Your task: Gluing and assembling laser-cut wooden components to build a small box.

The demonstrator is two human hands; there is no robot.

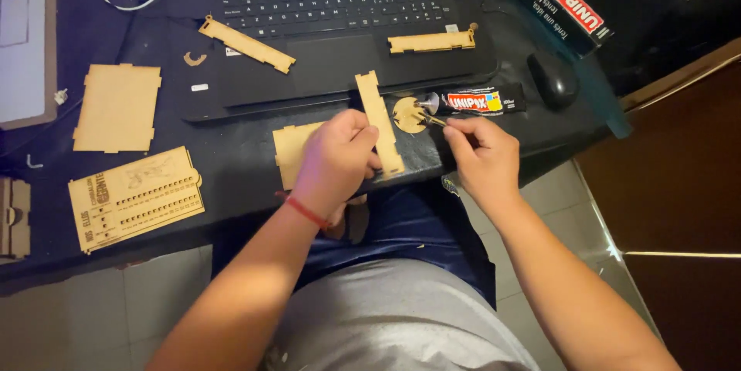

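My left hand (340,156) grips a long narrow wooden strip (378,120) with notched edges and holds it down near the front edge of the dark desk (231,159). My right hand (480,156) pinches a thin stick-like tool whose tip points up-left toward a small round wooden disc (407,115). A black glue tube (471,101) lies on its side just beyond the disc, nozzle to the left. A square wooden panel (292,151) lies partly under my left hand.
A black laptop (332,8) sits at the back with two wooden strips (247,44) (431,41) on its palm rest. Left: a plain wooden panel (117,107) and an engraved slotted panel (135,197). A black mouse (553,79) and a glue box (563,2) lie at right.
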